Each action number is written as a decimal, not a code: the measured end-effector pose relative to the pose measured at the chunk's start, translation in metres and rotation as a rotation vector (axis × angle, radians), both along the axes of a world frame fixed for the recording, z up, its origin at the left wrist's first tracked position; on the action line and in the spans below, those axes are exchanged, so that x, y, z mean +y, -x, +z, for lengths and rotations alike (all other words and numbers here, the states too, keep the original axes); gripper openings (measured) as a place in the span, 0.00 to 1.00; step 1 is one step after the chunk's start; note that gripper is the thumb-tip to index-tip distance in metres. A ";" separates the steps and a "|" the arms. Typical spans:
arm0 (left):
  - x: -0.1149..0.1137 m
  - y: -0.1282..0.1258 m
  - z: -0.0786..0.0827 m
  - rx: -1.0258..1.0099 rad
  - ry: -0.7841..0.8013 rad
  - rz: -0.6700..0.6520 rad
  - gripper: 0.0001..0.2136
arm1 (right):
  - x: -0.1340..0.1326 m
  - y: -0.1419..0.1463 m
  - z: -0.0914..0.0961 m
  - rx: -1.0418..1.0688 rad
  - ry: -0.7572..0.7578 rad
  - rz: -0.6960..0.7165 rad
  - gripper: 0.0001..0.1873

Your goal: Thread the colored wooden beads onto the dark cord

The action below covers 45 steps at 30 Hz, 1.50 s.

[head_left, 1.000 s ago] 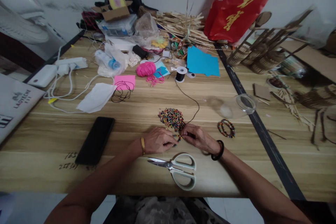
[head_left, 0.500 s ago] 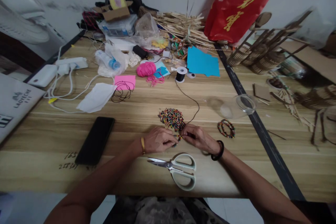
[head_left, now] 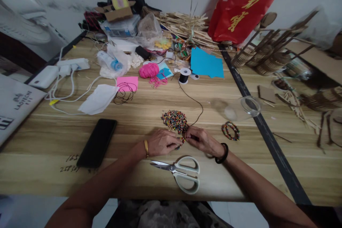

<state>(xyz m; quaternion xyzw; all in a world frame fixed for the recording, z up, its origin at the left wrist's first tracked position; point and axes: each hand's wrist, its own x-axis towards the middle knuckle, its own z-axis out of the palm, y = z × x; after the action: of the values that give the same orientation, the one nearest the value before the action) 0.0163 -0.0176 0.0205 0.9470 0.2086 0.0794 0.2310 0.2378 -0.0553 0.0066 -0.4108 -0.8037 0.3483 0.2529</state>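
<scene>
My left hand (head_left: 163, 142) rests on the table with its fingers closed on a short string of colored beads (head_left: 180, 144). Opposite it, my right hand (head_left: 202, 139) pinches the dark cord (head_left: 200, 107) close to the strung beads; the fingertips partly hide the spot. That cord runs back to a white spool (head_left: 184, 75) wound with black cord. Just beyond both hands lies a pile of loose multicolored beads (head_left: 174, 120). Scissors (head_left: 177, 171) with pale handles lie between my forearms, blades pointing left. A coiled beaded bracelet (head_left: 230, 130) sits right of my right hand.
A black phone (head_left: 97, 143) lies to the left. To the right, a clear glass jar (head_left: 243, 108) lies on its side. Farther back are pink yarn (head_left: 149, 70), blue paper (head_left: 206, 63), white paper (head_left: 98, 99) and a power strip (head_left: 73, 64). Woven baskets (head_left: 272, 60) stand at the right.
</scene>
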 end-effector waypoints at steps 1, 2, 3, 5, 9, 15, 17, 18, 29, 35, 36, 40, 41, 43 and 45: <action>0.000 0.000 0.000 0.006 -0.001 -0.003 0.11 | 0.000 0.000 0.000 0.003 0.000 0.001 0.08; 0.000 0.000 0.000 0.013 0.000 -0.005 0.11 | 0.000 0.000 0.000 0.005 0.000 0.002 0.08; 0.000 0.000 0.000 0.016 0.000 -0.007 0.11 | 0.000 0.000 0.000 0.006 -0.001 0.002 0.08; 0.000 -0.001 0.001 0.019 0.001 -0.011 0.11 | 0.000 0.000 0.001 0.005 -0.001 -0.001 0.08; 0.000 -0.001 0.002 0.018 0.004 -0.012 0.11 | 0.000 0.000 0.000 0.009 -0.002 -0.002 0.07; 0.001 -0.001 0.000 -0.035 0.022 0.004 0.10 | 0.000 0.000 0.000 0.015 -0.011 0.002 0.07; 0.000 -0.001 -0.001 -0.048 0.028 0.010 0.10 | 0.000 0.000 0.000 0.011 -0.009 0.000 0.07; 0.000 -0.001 -0.002 -0.052 0.027 0.011 0.10 | 0.000 0.001 0.000 0.008 -0.007 -0.002 0.07; 0.000 -0.005 -0.007 -0.149 0.161 0.165 0.10 | 0.000 -0.001 0.000 0.052 0.001 0.011 0.07; 0.001 -0.008 -0.014 -0.255 0.208 0.228 0.08 | -0.001 0.001 -0.002 0.103 -0.032 0.010 0.07; 0.001 -0.009 -0.015 -0.277 0.221 0.220 0.08 | -0.001 0.002 -0.003 0.110 -0.035 0.008 0.07; 0.002 -0.012 -0.018 -0.308 0.277 0.211 0.06 | -0.003 0.006 -0.005 0.148 -0.050 0.004 0.08; 0.002 -0.013 -0.018 -0.305 0.289 0.214 0.06 | -0.004 0.007 -0.005 0.158 -0.053 0.001 0.08; 0.003 -0.014 -0.019 -0.288 0.309 0.224 0.05 | -0.004 0.009 -0.004 0.173 -0.057 -0.007 0.09; 0.003 -0.014 -0.020 -0.262 0.323 0.243 0.05 | -0.005 0.011 -0.003 0.176 -0.061 -0.022 0.09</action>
<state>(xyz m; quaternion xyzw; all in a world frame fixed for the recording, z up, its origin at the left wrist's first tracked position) 0.0307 -0.0144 0.0002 0.8473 0.2993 0.1945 0.3934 0.2267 -0.0601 0.0036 -0.3796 -0.7841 0.3556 0.3386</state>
